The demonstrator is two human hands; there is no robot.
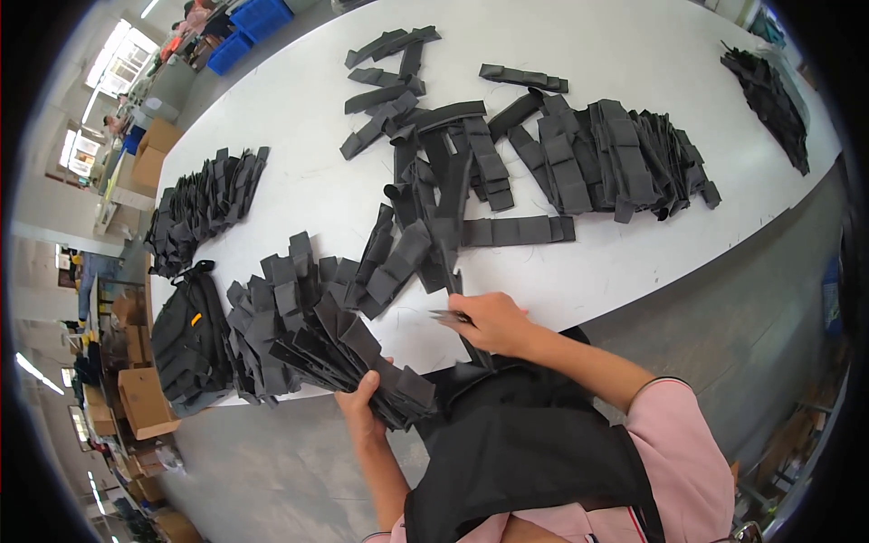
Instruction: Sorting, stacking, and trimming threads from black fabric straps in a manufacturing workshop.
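Left hand clutching a bunch of dark strips at the table's near edge, right hand wrapped round scissors! Left pile and right pile look gathered; loose strips, mid-table, apparently remain.

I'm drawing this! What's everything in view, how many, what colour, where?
Table: one, white, middle
Strips: too many to count, dark grey, across table
Bag: one, black, table's left
Bundle: one, black, far right
Bins: at least two, blue, top left
Boxes: several, brown, left
Windows: several, bright, left
Other people: some, blurred, top left
Floor: one, grey, below
Pointed tool: one, silvery, lower centre
Apron: one, black, bottom centre
Shirt: one, pink, bottom
Left grip: one, bare, around strips
Right grip: one, bare, around tool
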